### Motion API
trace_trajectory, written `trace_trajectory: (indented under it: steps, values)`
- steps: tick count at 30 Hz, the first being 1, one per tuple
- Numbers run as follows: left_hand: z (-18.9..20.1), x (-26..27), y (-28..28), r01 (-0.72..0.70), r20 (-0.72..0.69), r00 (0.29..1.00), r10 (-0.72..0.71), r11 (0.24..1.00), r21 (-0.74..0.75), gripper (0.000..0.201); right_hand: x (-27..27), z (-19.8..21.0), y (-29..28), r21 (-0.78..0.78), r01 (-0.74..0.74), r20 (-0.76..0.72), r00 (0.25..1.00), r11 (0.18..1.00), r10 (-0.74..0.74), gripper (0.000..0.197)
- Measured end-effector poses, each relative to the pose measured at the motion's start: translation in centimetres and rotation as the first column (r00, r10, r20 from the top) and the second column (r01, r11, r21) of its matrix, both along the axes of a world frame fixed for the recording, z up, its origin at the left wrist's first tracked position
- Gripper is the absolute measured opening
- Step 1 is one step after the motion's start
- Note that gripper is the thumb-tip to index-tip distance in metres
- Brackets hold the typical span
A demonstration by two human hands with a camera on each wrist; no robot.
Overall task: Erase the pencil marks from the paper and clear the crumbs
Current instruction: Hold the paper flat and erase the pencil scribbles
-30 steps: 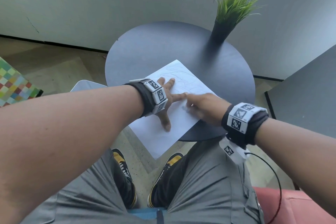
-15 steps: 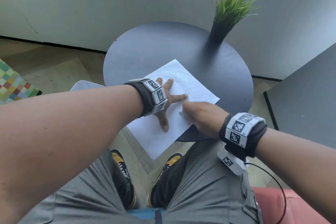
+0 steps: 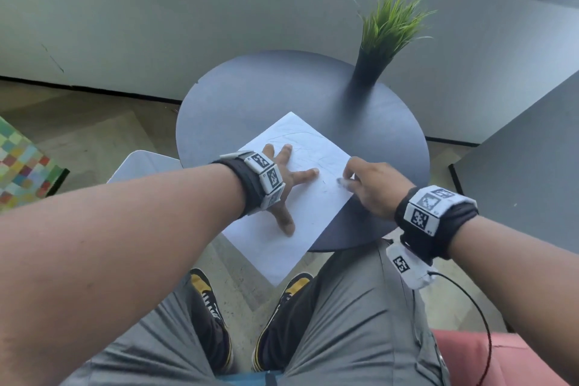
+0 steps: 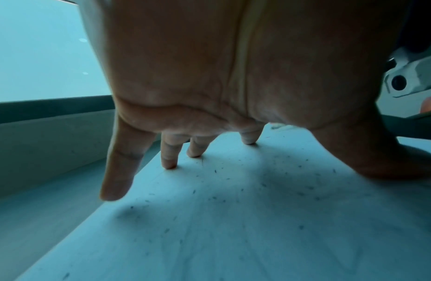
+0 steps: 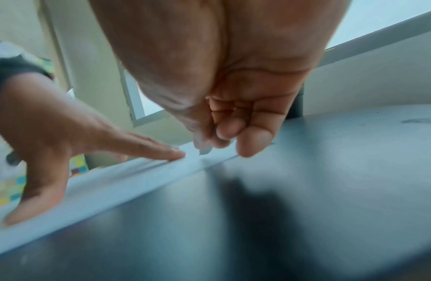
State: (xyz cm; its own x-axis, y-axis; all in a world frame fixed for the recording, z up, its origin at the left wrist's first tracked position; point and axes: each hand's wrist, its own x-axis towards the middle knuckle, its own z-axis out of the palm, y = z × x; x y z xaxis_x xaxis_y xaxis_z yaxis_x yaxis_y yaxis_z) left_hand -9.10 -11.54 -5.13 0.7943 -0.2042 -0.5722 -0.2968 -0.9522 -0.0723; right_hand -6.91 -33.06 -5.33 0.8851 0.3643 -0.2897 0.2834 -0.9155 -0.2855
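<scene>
The left hand [image 3: 283, 185] lies palm-down on the paper [image 3: 300, 194] with its fingers [image 4: 170, 152] straight and spread wide, thumb splayed toward the person. In the left wrist view the fingertips and the thumb press on the sheet while the palm arches above it. The forearm reaches in from the left across the person's lap.

The right hand [image 3: 372, 186] comes in from the right, wrist raised and knuckles up, over the right edge of the paper. Its fingers [image 5: 253, 140] are curled in toward the thumb and pinch a small pale object, apparently an eraser [image 3: 343, 182], whose tip meets the sheet close to that edge. It is blurred in both views, so its shape is unclear. The left index fingertip points toward it and sits just beside it.

The paper is a white sheet turned cornerwise on the round dark table [image 3: 238, 97], its near corner hanging past the table's front edge above the person's shoes. Faint pencil lines [image 3: 297, 138] curve across the far half, ahead of the left hand. In the left wrist view many small dark crumbs [image 4: 233, 190] are scattered over the sheet under and around the palm.

A potted grass plant [image 3: 385, 37] stands at the far right of the table, well apart from the paper.
</scene>
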Motion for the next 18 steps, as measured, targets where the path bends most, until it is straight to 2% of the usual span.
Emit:
trace_trajectory:
  steps: [2,4,7,11,14,18]
  values:
    - [-0.4,-0.6,-0.2,-0.047,0.019,0.999,0.048,0.999,-0.024,0.126,-0.1,0.1,0.8,0.104,0.023,-0.012,1.000,0.994,-0.022,0.022]
    - [-0.8,-1.4,-0.5,-0.067,0.057,0.996,0.070,0.997,-0.048,0.122,-0.8,-0.1,2.2,0.139,-0.016,-0.029,0.999,0.990,0.020,0.021]
    - [-1.0,-2.2,0.0,-0.074,0.115,0.990,0.088,0.991,-0.115,0.106,-1.1,-1.1,3.3,0.118,-0.047,-0.077,0.995,0.992,0.056,0.021]
    - [-0.3,-1.4,3.6,-0.114,0.159,0.975,0.155,0.964,-0.240,0.080,0.0,-0.8,3.1,0.059,-0.099,-0.079,0.992,0.993,0.103,0.021]
    - [-0.5,-0.6,7.3,-0.193,0.166,0.959,0.231,0.957,-0.216,0.089,1.0,-0.4,2.5,0.004,-0.178,-0.095,0.980,0.984,0.177,0.020]
    - [-1.8,-1.0,9.3,-0.166,0.107,0.977,0.183,0.975,-0.150,0.116,2.5,-0.1,2.4,-0.057,-0.201,-0.126,0.973,0.978,0.193,0.021]
